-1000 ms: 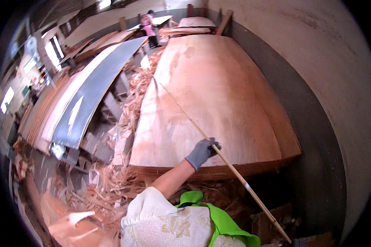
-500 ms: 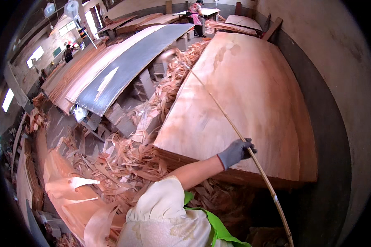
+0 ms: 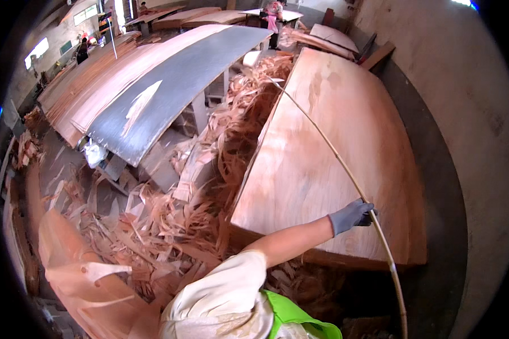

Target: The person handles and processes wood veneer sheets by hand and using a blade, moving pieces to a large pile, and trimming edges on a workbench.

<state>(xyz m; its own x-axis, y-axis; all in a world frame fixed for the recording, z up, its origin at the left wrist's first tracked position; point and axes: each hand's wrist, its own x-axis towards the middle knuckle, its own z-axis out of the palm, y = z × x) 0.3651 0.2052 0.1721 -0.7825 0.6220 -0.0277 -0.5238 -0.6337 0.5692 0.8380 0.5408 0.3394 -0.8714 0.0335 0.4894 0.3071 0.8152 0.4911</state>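
Through the head camera I see the left hand (image 3: 352, 218), in a grey glove, reaching out over the stack of wood sheets (image 3: 345, 113). Its fingers are closed around a long, thin pole (image 3: 391, 261), with the wrist above the stack's near edge. The right hand is outside my picture, so I have no way to say whether it grips anything.

The pole slants over the stack: its thin tip pokes out past the left edge, toward the far end, above the heap of shavings (image 3: 175, 220), while its thicker end runs over the near edge, toward the right corner, and leaves my frame at the bottom. I cannot make out whether the shaft touches the top sheet or hangs just above it.

Left of the heap I have a dark grey panel (image 3: 169, 90) with a pale strip on it; near the lower left a curled wood sheet (image 3: 85, 277) rises. A co-worker (image 3: 274, 20) stands beyond the panel's far end.

I judge the step in hand to be guiding the pole over the top sheet. Any next move, I'd say, calls for a firm grip and care with that thin tip beside the loose shavings.
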